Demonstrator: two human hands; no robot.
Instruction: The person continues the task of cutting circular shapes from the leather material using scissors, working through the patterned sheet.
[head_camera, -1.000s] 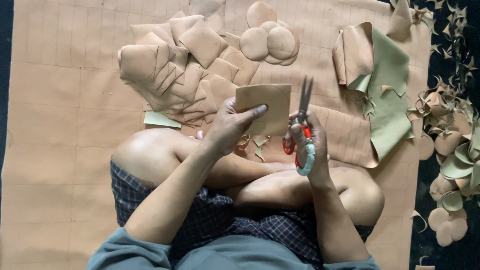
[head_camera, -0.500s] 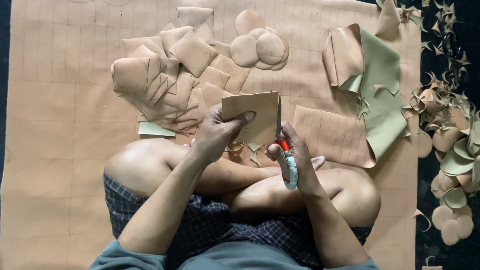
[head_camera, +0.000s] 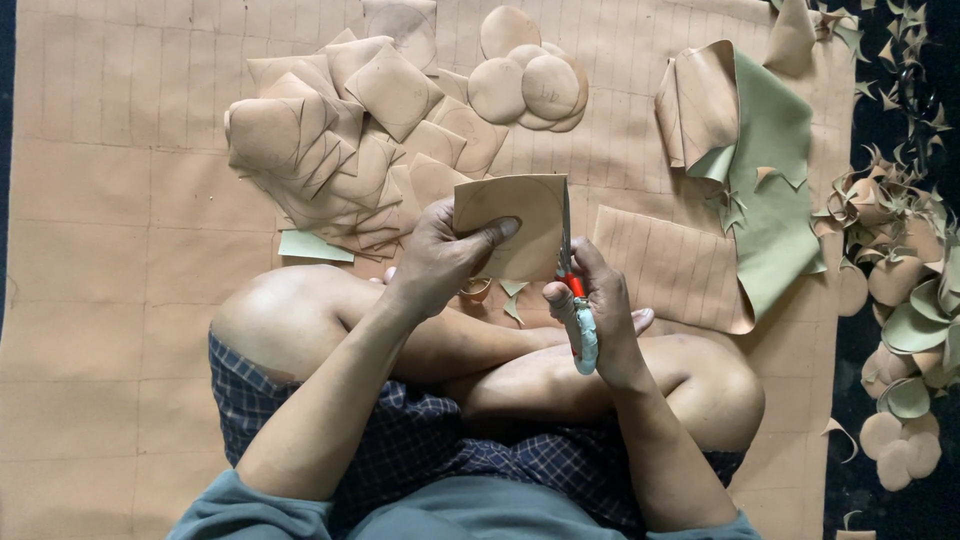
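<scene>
— What did the left hand (head_camera: 435, 262) have?
— It pinched a tan leather square (head_camera: 512, 222) above the crossed legs.
— And the right hand (head_camera: 598, 305)?
— Closed around scissors (head_camera: 572, 290), blades shut at the square's right edge.

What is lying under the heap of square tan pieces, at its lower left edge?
A pale green piece sticks out from under the heap of square tan pieces; below both lies the big tan sheet. How far the green piece reaches under the heap is covered.
</scene>
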